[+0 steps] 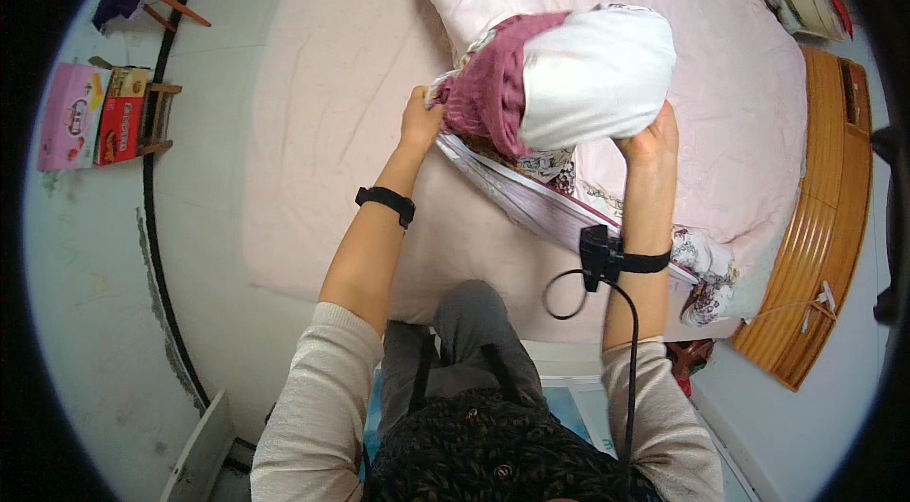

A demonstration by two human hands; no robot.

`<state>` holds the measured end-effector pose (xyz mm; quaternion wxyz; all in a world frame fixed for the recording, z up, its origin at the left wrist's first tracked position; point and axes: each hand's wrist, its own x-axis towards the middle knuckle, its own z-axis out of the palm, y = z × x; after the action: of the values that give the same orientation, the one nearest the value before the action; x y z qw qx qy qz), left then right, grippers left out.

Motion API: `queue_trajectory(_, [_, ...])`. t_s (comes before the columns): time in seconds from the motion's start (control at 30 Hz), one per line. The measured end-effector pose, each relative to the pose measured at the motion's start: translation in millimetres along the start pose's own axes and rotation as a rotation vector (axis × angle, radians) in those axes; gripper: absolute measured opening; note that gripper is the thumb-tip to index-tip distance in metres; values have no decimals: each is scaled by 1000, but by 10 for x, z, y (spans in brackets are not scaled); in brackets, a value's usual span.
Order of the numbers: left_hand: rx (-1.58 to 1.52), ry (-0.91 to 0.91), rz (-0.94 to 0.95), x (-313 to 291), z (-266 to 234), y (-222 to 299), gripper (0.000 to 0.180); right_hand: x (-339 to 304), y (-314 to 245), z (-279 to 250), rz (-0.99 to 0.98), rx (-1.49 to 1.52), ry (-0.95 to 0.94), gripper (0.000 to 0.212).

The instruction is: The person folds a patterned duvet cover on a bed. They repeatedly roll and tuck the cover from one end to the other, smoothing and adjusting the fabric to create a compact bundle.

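A white pillow (592, 75) is held up over the bed, partly inside a maroon pillowcase (493, 90). My left hand (420, 119) grips the edge of the pillowcase on its left side. My right hand (652, 134) holds the underside of the pillow at its right end. Below them a patterned quilt with a striped edge (545, 203) lies on the pale pink bed sheet (341, 123).
A pink duvet (720, 75) covers the right of the bed, bounded by a wooden bed frame (815, 246). Pink and red boxes (90, 115) rest on a wooden stool at left. A wicker shelf (801, 0) stands top right.
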<state>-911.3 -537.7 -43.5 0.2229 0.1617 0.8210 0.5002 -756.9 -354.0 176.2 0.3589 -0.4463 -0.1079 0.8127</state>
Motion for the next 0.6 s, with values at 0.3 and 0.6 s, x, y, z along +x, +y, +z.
queue_trajectory(0.3, [-293,-39,447,-809,-550,1273,59,13,425,108,77,20,-105,38])
queue_trajectory(0.6, [-724,-152,-176,-859,-1009,1003,74,-583,1352,-424,414,0,-349,48])
